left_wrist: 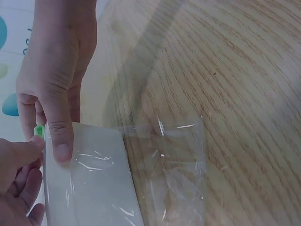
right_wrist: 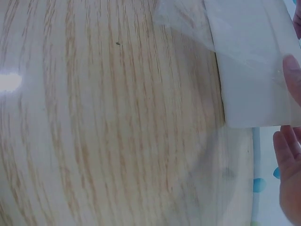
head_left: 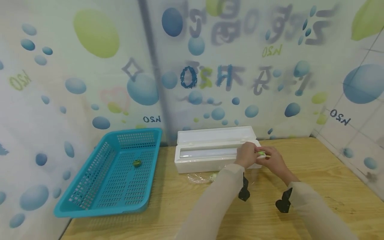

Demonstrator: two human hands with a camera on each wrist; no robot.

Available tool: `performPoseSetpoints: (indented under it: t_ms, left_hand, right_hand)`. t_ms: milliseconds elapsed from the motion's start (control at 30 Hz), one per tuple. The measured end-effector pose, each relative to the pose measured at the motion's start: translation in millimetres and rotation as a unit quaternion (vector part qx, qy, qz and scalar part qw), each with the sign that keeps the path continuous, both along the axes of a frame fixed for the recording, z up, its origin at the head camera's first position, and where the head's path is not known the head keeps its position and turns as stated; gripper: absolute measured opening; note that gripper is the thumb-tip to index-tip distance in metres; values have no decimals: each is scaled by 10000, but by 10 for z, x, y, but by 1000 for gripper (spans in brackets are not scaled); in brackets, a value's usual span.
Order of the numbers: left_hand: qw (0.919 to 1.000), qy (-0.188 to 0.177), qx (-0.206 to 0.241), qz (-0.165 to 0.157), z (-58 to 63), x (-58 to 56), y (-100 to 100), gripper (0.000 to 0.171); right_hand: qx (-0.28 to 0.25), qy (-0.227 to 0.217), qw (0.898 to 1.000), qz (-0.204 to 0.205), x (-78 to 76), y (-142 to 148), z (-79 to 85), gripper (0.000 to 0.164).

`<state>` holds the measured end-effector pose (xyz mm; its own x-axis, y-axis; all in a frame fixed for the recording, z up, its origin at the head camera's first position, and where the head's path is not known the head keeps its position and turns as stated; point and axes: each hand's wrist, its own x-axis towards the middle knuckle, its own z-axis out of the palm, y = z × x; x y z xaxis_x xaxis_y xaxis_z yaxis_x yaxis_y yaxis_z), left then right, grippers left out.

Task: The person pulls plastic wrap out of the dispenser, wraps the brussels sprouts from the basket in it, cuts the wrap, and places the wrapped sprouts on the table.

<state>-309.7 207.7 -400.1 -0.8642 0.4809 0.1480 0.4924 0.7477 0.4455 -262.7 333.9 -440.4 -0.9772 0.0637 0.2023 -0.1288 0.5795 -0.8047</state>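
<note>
A white cling film box (head_left: 204, 165) stands with its lid raised, and the film roll (head_left: 207, 153) shows inside. At its right end, my left hand (head_left: 246, 155) has its fingertips on a small green slide cutter (left_wrist: 39, 131), other fingers curled. My right hand (head_left: 274, 162) grips the same end of the box, its thumb on the front face in the left wrist view. Clear cling film (left_wrist: 181, 165) hangs down the front and spreads onto the table. Partly hidden by the left sleeve, a small pale green piece (head_left: 213, 177) lies at the film.
A blue perforated basket (head_left: 120, 210) stands to the left, holding a small round green item (head_left: 137, 163). The wooden table (head_left: 339, 173) meets a patterned sheet wall (head_left: 120, 110) right behind the box.
</note>
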Motion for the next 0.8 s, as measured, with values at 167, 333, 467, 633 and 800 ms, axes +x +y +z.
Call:
performPoseSetpoints:
  t_ms: [167,333,467,633,800]
  left_hand:
    - [9991,251,-316,-94,-6,-12,-12,9]
    - [9979,360,-517,-169,1,-10,-32,12]
    - [9984,277,-471,-167,-3,-16,-54,13]
    - [9989,186,-415,-59,-11,-22,-96,12]
    - [9989,267,-391,-29,-18,-24,-136,12]
  right_hand:
    - [25,90,10000,8,12,7,-6,53]
    - [132,207,9997,-19,4,11,-33,53]
    - [174,272,9995,-10,-2,9,-52,53]
    - [136,293,9995,17,-8,11,-63,51]
    - [80,289,9995,-19,-27,-5,-70,50]
